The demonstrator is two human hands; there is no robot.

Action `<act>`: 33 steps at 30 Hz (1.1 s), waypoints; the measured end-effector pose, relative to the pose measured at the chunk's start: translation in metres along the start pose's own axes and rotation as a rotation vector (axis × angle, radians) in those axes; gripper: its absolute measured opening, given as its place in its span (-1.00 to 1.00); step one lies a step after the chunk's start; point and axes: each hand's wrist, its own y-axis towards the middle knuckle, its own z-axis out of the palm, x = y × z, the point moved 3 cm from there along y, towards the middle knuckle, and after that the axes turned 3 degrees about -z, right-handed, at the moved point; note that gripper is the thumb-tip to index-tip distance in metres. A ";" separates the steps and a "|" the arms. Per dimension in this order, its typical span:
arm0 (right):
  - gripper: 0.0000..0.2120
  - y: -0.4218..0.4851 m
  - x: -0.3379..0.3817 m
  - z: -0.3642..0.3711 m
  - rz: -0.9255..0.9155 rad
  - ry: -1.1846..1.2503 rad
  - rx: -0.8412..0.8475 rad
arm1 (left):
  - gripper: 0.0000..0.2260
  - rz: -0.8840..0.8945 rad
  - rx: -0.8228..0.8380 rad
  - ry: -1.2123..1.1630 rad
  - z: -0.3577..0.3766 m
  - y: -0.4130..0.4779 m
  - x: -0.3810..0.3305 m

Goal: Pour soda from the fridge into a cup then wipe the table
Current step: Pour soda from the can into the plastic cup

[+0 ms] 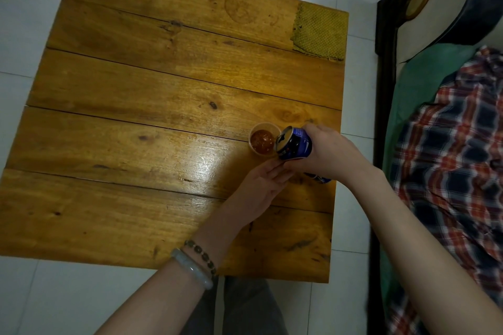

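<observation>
Blue aluminium soda can (pixel 295 144), tipped steeply on its side with its opened top facing left, hangs just at the right rim of a small pale plastic cup (pixel 264 139) that stands toward the right edge of a varnished plank tabletop (pixel 152 122). The right hand (pixel 325 151) is wrapped around the can's body from the right, while the left hand (pixel 262 185), fingers loosely extended, reaches in from the near side to the cup's base and the underside of the can; whether it is steadying the cup or merely touching it cannot be told. Reddish-brown soda with bubbles already fills most of the cup, and no stream is clearly visible between can and cup. The likeliest mishap is an overflow: the cup is small and close to full, so a further tilt could send liquid over the rim onto the wood. A light cup could also be nudged over by the can's edge or by the left hand's fingers. How much remains in the can is hidden. A yellow-green woven cloth (pixel 319 31) lies unused at the far right corner, well apart from the cup, so the wiping is judged not yet begun.
</observation>
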 end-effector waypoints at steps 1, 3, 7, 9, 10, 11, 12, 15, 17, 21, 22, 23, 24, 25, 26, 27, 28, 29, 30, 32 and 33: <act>-0.41 0.000 0.000 0.000 0.003 -0.001 0.002 | -0.41 0.001 0.002 -0.001 0.000 0.000 0.000; -0.41 0.000 0.000 0.000 0.004 0.000 0.000 | -0.42 0.008 0.003 0.000 0.000 -0.001 0.000; -0.41 0.000 0.001 -0.001 0.001 -0.002 -0.003 | -0.45 0.019 0.005 -0.013 -0.001 -0.002 0.000; -0.41 0.000 0.001 -0.001 0.004 -0.006 -0.002 | -0.46 0.017 0.006 -0.027 -0.001 -0.002 -0.001; -0.40 0.000 0.002 -0.001 0.004 -0.007 -0.002 | -0.45 0.016 0.006 -0.037 -0.001 -0.002 -0.001; -0.40 0.000 0.002 -0.001 0.003 -0.007 -0.001 | -0.45 0.015 0.003 -0.043 -0.001 -0.002 -0.001; -0.40 0.000 0.002 -0.001 0.003 -0.009 -0.001 | -0.46 0.017 -0.002 -0.045 -0.001 -0.002 -0.001; -0.40 0.000 0.003 0.000 0.003 -0.012 -0.003 | -0.47 0.019 -0.003 -0.051 -0.002 -0.002 -0.001; -0.39 0.000 0.003 0.000 0.000 -0.011 -0.007 | -0.45 0.014 -0.002 -0.055 -0.002 -0.003 -0.001; -0.38 0.000 0.003 0.001 0.004 -0.013 -0.010 | -0.45 0.009 -0.015 -0.042 -0.002 -0.003 -0.001; -0.38 0.000 0.003 0.001 0.003 -0.014 -0.012 | -0.44 0.007 -0.016 -0.044 -0.002 -0.003 -0.002; -0.38 0.000 0.004 0.001 0.004 -0.013 -0.012 | -0.44 0.005 -0.014 -0.047 -0.002 -0.003 -0.002; -0.39 0.000 0.004 0.001 0.004 -0.011 -0.011 | -0.43 0.004 -0.012 -0.053 -0.002 -0.003 -0.002; -0.39 0.000 0.004 0.000 0.006 -0.010 -0.009 | -0.43 0.002 -0.012 -0.057 -0.003 -0.003 -0.001; -0.39 -0.001 0.005 0.000 0.008 -0.009 -0.008 | -0.43 0.001 -0.012 -0.059 -0.003 -0.003 -0.001; -0.38 -0.001 0.005 -0.001 0.008 -0.007 -0.007 | -0.43 0.003 -0.009 -0.060 -0.003 -0.003 -0.002; -0.38 -0.001 0.005 -0.001 0.007 -0.005 -0.008 | -0.44 0.006 -0.004 -0.060 -0.002 -0.003 -0.002; -0.39 -0.002 0.006 -0.002 0.006 -0.003 -0.009 | -0.44 0.007 -0.004 -0.060 -0.002 -0.004 -0.002; -0.39 -0.002 0.006 -0.002 0.006 -0.001 -0.009 | -0.44 0.004 -0.010 -0.059 -0.002 -0.004 -0.002; -0.40 -0.002 0.007 -0.003 0.005 -0.002 -0.007 | -0.43 -0.001 -0.017 -0.056 -0.002 -0.004 -0.003; -0.40 -0.002 0.007 -0.003 0.004 -0.004 -0.005 | -0.43 -0.001 -0.017 -0.055 -0.001 -0.004 -0.003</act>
